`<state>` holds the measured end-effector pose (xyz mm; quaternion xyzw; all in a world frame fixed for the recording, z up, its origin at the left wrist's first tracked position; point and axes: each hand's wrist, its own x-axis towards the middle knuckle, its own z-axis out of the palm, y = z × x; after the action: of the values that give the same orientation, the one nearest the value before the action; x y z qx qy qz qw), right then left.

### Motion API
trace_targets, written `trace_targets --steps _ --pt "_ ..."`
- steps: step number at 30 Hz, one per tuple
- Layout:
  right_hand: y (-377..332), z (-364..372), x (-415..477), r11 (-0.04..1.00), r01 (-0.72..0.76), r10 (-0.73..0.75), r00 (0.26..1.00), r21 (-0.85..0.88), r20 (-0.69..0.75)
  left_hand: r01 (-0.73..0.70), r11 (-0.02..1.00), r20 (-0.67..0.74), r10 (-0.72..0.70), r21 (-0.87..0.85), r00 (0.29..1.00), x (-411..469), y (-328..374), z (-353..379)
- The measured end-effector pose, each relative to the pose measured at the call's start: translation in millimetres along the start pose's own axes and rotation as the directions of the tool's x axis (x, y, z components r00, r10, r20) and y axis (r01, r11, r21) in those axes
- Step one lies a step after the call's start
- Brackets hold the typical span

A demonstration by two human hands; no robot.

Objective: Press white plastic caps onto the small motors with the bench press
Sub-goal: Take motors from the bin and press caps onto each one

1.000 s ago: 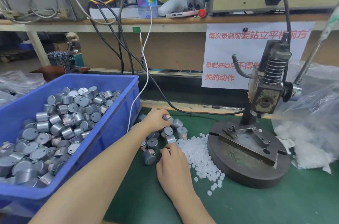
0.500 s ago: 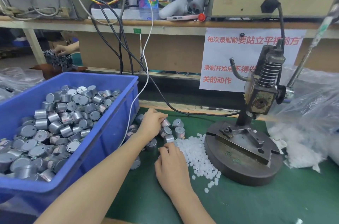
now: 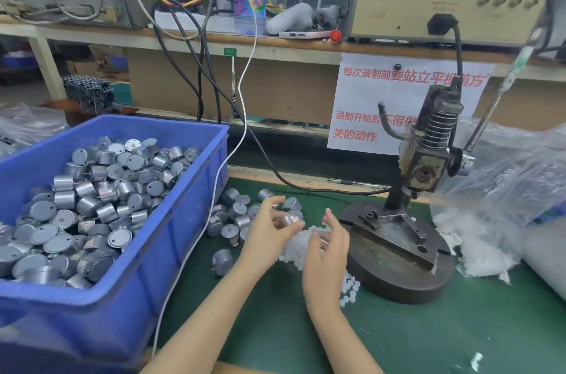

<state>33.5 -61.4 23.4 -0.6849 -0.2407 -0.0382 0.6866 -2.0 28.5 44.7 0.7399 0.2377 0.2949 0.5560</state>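
Observation:
My left hand (image 3: pixel 266 231) is lifted off the green mat and grips a small silver motor (image 3: pixel 287 218) between thumb and fingers. My right hand (image 3: pixel 327 254) is just to its right, above the pile of white plastic caps (image 3: pixel 349 286). Its thumb and a curled finger pinch a white cap (image 3: pixel 320 240), and its index finger points up. The hands are blurred. The bench press (image 3: pixel 398 254) stands right of both hands on a round dark base. Its fixture plate carries nothing and its spring head (image 3: pixel 425 166) is raised. Loose motors (image 3: pixel 237 211) lie on the mat left of the hands.
A blue bin (image 3: pixel 183 238) heaped with motors fills the left side. A white cable (image 3: pixel 219 180) and a black cable (image 3: pixel 306 189) cross the mat behind the motors. A clear plastic bag (image 3: pixel 508 189) with white scraps lies right of the press. The press lever (image 3: pixel 502 91) slants up to the right.
Both hands have risen off the mat and moved right toward the press. The left hand has lifted a motor out of the loose group; the right hand has left the cap pile.

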Motion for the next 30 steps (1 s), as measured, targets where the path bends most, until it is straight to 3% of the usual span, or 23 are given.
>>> trace_targets --steps 2,4,7,10,13,17,21,24,30 --pt "-1.2 -12.7 9.5 0.998 -0.061 0.062 0.997 -0.036 0.049 -0.035 0.997 0.038 0.032 0.067 0.999 -13.1 -6.3 8.7" --pt "-1.2 -27.2 12.6 0.976 -0.088 0.137 0.96 -0.2 0.243 -0.123 0.986 0.081 0.114 0.115 0.99 -25.8 -11.7 17.8" --pt "4.8 -50.2 3.7 0.914 0.009 0.191 0.873 -0.405 0.45 -0.33 0.913 0.17 0.295 0.24 0.94 -43.0 -16.8 25.2" --pt "14.5 -69.0 -6.0 0.868 0.166 0.071 0.891 -0.468 0.448 -0.521 0.779 0.294 0.437 0.348 0.85 -53.6 -21.3 31.2" --pt "15.7 -75.5 -6.8 0.883 0.129 0.037 0.94 -0.451 0.34 -0.632 0.655 0.355 0.524 0.414 0.775 -56.8 -19.5 35.8" --pt "18.9 -71.8 -10.0 0.901 0.105 0.022 0.958 -0.422 0.287 -0.581 0.678 0.373 0.448 0.45 0.812 -56.9 -22.2 35.8" --pt "22.2 -76.5 -11.9 0.953 0.017 0.049 0.976 -0.302 0.21 -0.397 0.777 0.251 0.311 0.489 0.917 -56.6 -33.1 19.1" --pt "22.5 -79.7 -13.1 0.968 -0.035 0.091 0.972 -0.249 0.215 -0.304 0.831 0.215 0.226 0.466 0.95 -56.2 -35.0 12.1" --pt "20.2 -80.2 -12.3 0.969 -0.114 0.157 0.969 -0.217 0.191 -0.402 0.677 0.339 0.233 0.617 0.911 -62.5 -32.3 19.4"
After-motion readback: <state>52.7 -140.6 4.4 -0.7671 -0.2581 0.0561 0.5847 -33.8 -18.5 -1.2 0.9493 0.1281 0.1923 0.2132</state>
